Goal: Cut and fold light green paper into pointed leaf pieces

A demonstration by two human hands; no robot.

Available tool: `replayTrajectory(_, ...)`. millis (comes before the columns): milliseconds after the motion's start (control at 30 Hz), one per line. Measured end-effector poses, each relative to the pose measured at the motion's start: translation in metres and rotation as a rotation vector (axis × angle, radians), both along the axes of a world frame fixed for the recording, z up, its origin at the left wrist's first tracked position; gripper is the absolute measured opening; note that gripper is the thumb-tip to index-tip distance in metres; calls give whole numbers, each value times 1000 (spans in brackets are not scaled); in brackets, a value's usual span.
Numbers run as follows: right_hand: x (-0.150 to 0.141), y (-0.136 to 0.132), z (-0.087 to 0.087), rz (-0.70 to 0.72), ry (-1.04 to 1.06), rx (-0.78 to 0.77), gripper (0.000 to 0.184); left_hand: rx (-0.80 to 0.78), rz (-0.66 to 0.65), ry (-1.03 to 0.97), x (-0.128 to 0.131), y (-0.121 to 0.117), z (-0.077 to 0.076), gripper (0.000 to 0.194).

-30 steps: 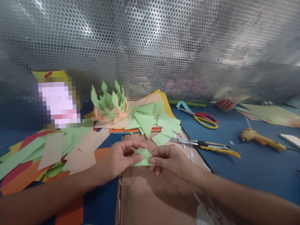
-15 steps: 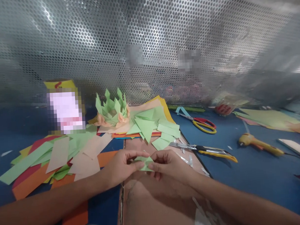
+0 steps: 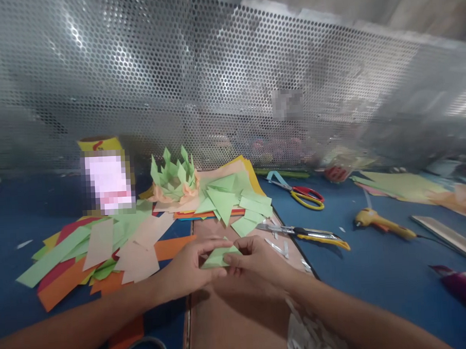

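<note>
Between my two hands is a small piece of light green paper (image 3: 218,256), folded to a roughly triangular shape. My left hand (image 3: 192,258) curls around its left side, with the index finger along the top edge and the thumb below. My right hand (image 3: 254,257) pinches its right side between thumb and fingers. Both hands are over a brown cardboard board (image 3: 232,323). Just beyond them are green paper triangles (image 3: 221,198) and small green rectangles (image 3: 253,204). A folded green paper crown-like piece (image 3: 171,172) with peach paper at its base stands behind.
Coloured paper strips (image 3: 99,242) spread at the left. A box cutter (image 3: 316,236), scissors (image 3: 305,194) and a yellow glue gun (image 3: 384,222) lie at the right. Paper scraps (image 3: 309,330) sit on the board's near right. A perforated metal panel (image 3: 220,67) closes off the back.
My left thumb has moved down off the green paper's face, showing more of it. My right hand keeps its pinch. The view has shifted slightly to the right.
</note>
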State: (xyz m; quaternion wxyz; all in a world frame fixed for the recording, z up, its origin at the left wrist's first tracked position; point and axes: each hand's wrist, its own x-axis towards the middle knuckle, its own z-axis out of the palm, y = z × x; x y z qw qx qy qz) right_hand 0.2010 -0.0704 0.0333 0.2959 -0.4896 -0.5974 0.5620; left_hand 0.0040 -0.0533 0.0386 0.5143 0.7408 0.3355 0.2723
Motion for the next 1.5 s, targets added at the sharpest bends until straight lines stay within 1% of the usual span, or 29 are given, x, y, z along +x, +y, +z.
replayTrajectory(100,0,-3,2,2,-5,6,20,27,14,10,0,-2,1,38)
replayTrajectory(167,-1,-5,4,27,2,-5,17,47,21,9,0,-5,0,34)
replayTrajectory(267,-2,-7,7,76,13,-23,9,57,17,14,1,-8,0,35)
replayTrajectory(500,-4,-7,10,98,-7,-15,11,41,20,28,1,-10,-2,36)
replayTrajectory(633,-4,-7,9,99,-12,-17,10,17,48,12,2,-11,1,31)
replayTrajectory(733,-3,-7,9,102,-14,-25,10,-29,76,-13,3,-11,3,30)
replayTrajectory(800,-2,-7,8,103,-24,-25,14,-78,90,-27,3,-9,1,30)
replayTrajectory(867,-2,-5,6,109,-17,-36,23,-142,86,-34,3,-6,-2,31)
replayTrajectory(967,-2,-2,0,111,45,-80,32,-210,65,-7,0,-1,-7,33)
replayTrajectory(1067,0,0,-6,115,134,-116,38,-225,82,30,-2,2,-8,37)
replayTrajectory(1200,5,2,-7,144,218,-147,47,-215,163,51,-3,6,-4,42)
replayTrajectory(1267,8,3,-5,150,235,-163,47,-221,179,58,-3,8,-3,42)
replayTrajectory(1367,12,5,-4,161,252,-184,47,-285,179,48,-3,9,-5,44)
replayTrajectory(1433,14,6,-4,170,256,-191,46,-326,163,15,-3,10,-7,46)
replayTrajectory(1500,15,7,-5,177,255,-188,45,-333,132,-46,-3,11,-9,49)
